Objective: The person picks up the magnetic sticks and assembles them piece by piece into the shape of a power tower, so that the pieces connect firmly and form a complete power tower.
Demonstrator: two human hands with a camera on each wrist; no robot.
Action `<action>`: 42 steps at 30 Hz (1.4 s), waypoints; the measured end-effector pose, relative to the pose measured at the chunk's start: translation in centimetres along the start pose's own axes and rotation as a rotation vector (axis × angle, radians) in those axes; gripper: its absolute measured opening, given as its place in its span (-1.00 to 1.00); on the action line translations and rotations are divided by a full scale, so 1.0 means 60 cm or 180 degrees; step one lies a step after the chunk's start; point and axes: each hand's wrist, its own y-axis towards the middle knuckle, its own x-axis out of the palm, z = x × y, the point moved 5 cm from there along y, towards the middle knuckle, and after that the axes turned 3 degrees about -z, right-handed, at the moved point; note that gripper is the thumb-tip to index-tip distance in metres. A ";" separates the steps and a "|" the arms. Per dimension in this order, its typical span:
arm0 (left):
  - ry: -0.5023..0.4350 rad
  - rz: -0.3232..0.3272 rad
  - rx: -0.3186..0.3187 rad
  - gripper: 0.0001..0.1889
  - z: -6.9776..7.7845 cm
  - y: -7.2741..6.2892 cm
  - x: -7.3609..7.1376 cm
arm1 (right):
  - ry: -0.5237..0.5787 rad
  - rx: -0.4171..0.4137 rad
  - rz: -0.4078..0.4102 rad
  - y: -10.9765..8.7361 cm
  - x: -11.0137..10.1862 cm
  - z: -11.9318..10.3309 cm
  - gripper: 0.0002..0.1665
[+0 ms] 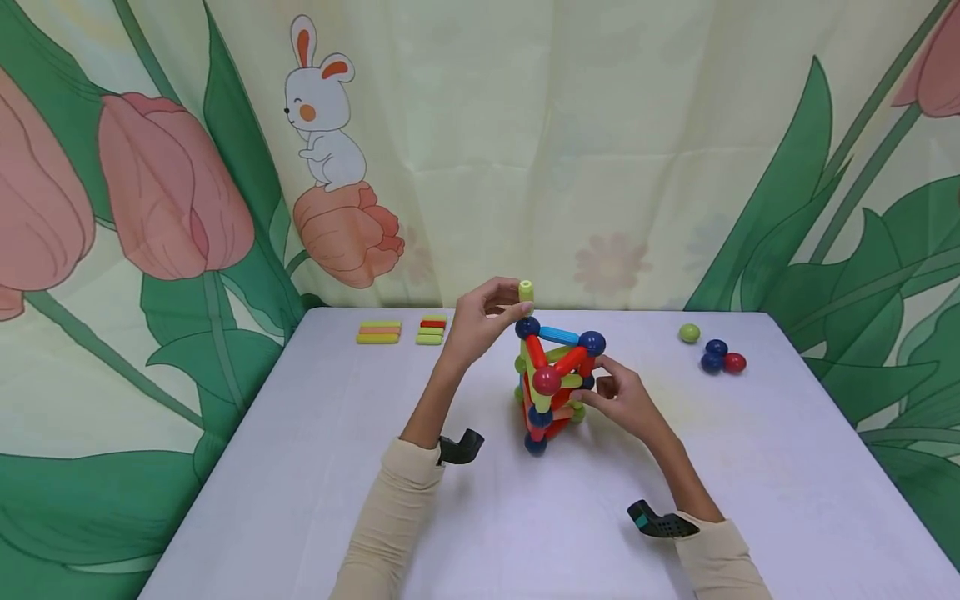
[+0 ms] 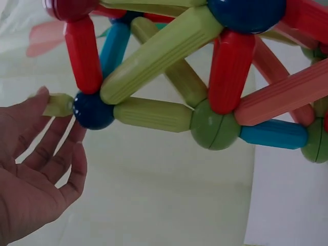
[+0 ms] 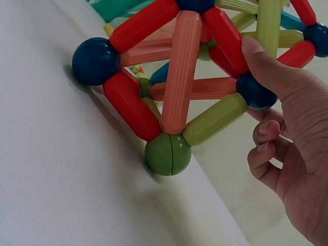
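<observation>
A tower of magnetic rods and balls [image 1: 555,358] stands on the table in the head view, its rods red, blue, salmon and light green. My left hand [image 1: 480,321] pinches a short light green rod [image 1: 526,293] at the tower's top. In the left wrist view the rod's end meets a dark blue ball [image 2: 94,110]. My right hand [image 1: 626,406] holds the tower's right side. Its thumb and fingers pinch around another dark blue ball [image 3: 257,91] in the right wrist view. Lower down, a green ball [image 3: 168,154] joins several rods near the tabletop.
Loose rods lie at the back left in two small groups, one yellow and salmon [image 1: 378,332], the other green and red [image 1: 431,330]. At the back right sit a green ball [image 1: 689,333], two dark blue balls [image 1: 714,358] and a red ball [image 1: 735,362]. A printed curtain [image 1: 615,150] hangs behind the table.
</observation>
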 end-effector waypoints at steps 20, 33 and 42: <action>-0.0272 -0.0050 -0.0191 -0.66 -0.049 -0.005 -0.004 | 0.0011 0.0133 -0.0048 -0.006 0.003 0.000 -0.50; 0.1909 -0.0182 -0.1008 -0.79 -0.256 -0.015 -0.030 | 0.0042 0.0162 -0.0062 -0.004 0.002 0.002 -0.49; 0.2507 -0.0281 -0.1130 -0.76 -0.279 -0.011 -0.022 | 0.0030 0.0162 -0.0028 -0.004 0.002 0.004 -0.50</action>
